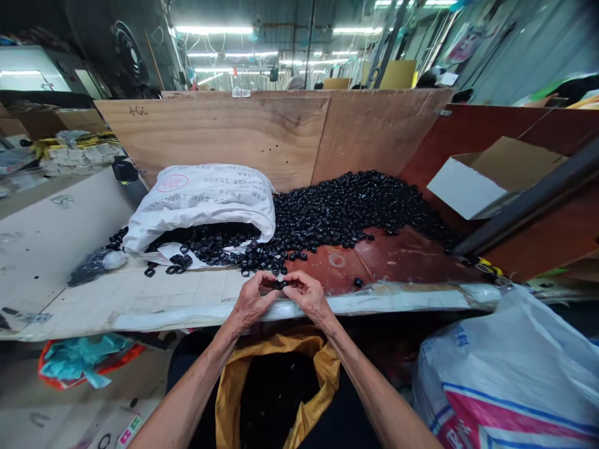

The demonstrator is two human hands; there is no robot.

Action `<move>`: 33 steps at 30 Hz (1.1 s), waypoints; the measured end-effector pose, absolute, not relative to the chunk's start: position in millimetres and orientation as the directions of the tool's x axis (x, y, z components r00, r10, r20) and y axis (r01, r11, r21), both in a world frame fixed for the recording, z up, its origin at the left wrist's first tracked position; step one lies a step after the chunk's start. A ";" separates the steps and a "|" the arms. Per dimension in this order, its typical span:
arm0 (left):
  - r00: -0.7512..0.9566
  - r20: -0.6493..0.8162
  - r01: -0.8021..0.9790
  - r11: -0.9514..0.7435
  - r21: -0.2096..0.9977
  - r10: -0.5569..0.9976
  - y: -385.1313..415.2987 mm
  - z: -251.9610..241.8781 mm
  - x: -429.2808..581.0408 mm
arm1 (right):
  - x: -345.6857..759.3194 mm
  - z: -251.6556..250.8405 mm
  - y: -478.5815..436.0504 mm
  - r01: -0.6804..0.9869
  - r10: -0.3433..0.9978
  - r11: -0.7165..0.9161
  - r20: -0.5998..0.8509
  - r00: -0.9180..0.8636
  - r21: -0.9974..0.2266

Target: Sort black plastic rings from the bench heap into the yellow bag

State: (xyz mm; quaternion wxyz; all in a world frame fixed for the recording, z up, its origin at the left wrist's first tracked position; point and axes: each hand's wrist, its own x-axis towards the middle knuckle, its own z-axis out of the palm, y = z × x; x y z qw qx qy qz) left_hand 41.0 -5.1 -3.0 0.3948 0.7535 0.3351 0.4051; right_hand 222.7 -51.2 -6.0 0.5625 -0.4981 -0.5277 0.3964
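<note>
The small, glossy black ring-shaped piece [279, 285] sits between the fingertips of both hands, above the bench's front edge; whether it is one piece or more cannot be determined. The left hand [255, 301] has thumb and fingers drawn nearly together, their tips at the piece's left side. The right hand [309, 296] mirrors this from the right, with its fingers curved and the tips narrowly parted around the piece.

Just beyond the fingertips is the near fringe of a heap of loose black rings [346, 206], some spilling from the mouth of a white woven sack with printed lettering [206, 187]. To the right, room for moving runs over a smooth reddish-brown sheet [393, 249], where a single stray black ring [358, 282] lies near the front.

The front edge is a pale strip under clear film [374, 304]. Below it, between the forearms, a yellow fabric bag [229, 386] gapes upward, its interior dark. A tall plywood panel [224, 131] bounds the rear, a pale board [60, 231] the left, and a slanting dark metal bar [528, 212] the right.
</note>
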 end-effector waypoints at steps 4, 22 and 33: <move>0.461 0.387 0.192 -0.516 0.835 0.799 -5.2 -1.1 39.1 | 223.9 -11.2 -53.1 0.021 0.977 0.177 0.178 0.120 -0.984; 0.518 0.437 0.189 -0.597 0.780 0.735 -12.8 16.5 39.0 | 207.5 -1.4 -52.8 0.486 0.886 0.290 0.423 0.188 -0.824; 0.488 0.457 0.202 -0.605 0.770 0.744 -9.6 15.1 38.6 | 210.2 -2.7 -57.5 0.562 0.877 0.323 0.464 0.126 -0.762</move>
